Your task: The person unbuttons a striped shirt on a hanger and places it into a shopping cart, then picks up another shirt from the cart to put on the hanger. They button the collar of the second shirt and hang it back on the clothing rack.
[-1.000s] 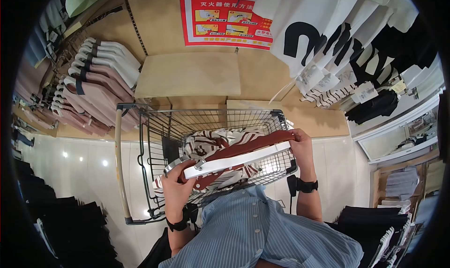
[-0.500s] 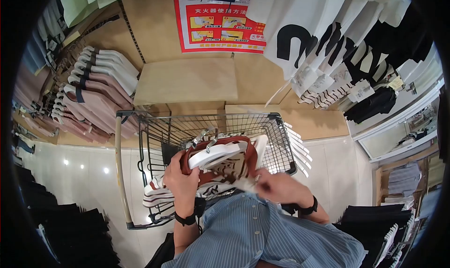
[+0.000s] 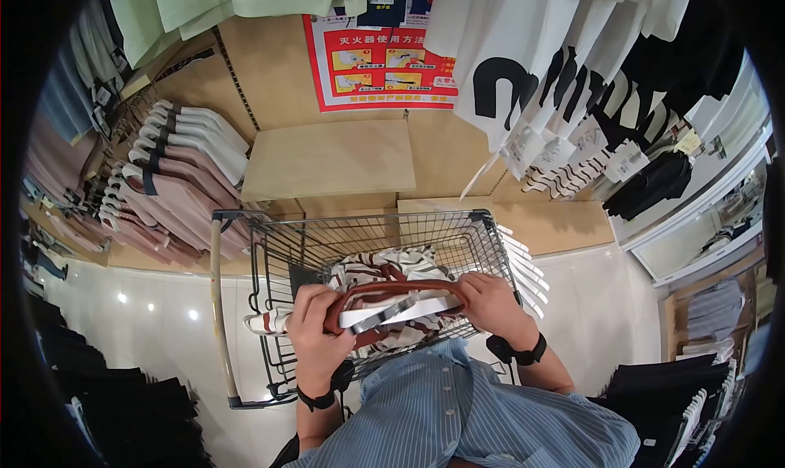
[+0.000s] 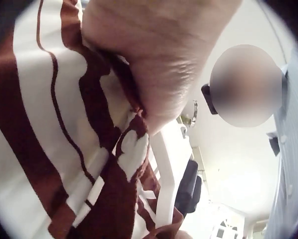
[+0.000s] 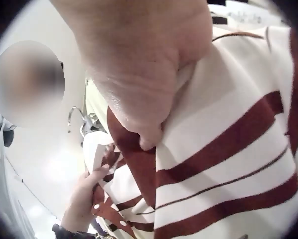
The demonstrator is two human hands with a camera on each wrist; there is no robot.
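Over the shopping cart (image 3: pixel 282 239), a white garment with red-brown stripes (image 3: pixel 384 263) is held up by both hands. Its red-brown band (image 3: pixel 401 285) loops around a white hanger (image 3: pixel 429 306) with a metal hook (image 3: pixel 384 314). The left hand (image 3: pixel 315 333) grips the band at the hanger's left end. At the other end, the right hand (image 3: pixel 499 304) pinches the band with thumb and fingers. Striped cloth (image 5: pixel 213 174) hangs flat below the right palm in the right wrist view. White dots mark part of the brown trim (image 5: pixel 109 209).
Several white hangers (image 3: pixel 523 272) stick out beyond the cart's right end. Pink and white tops (image 3: pixel 176 177) hang at the left, white shirts (image 3: pixel 564 26) at the upper right. A wooden shelf (image 3: pixel 327 161) stands behind the cart; dark folded clothes (image 3: pixel 123 411) lie lower left.
The right hand left the hanger's right end, swept in toward the body, then came back up to pinch the band. The band now stands spread between both hands, and the hook has tipped toward the body.
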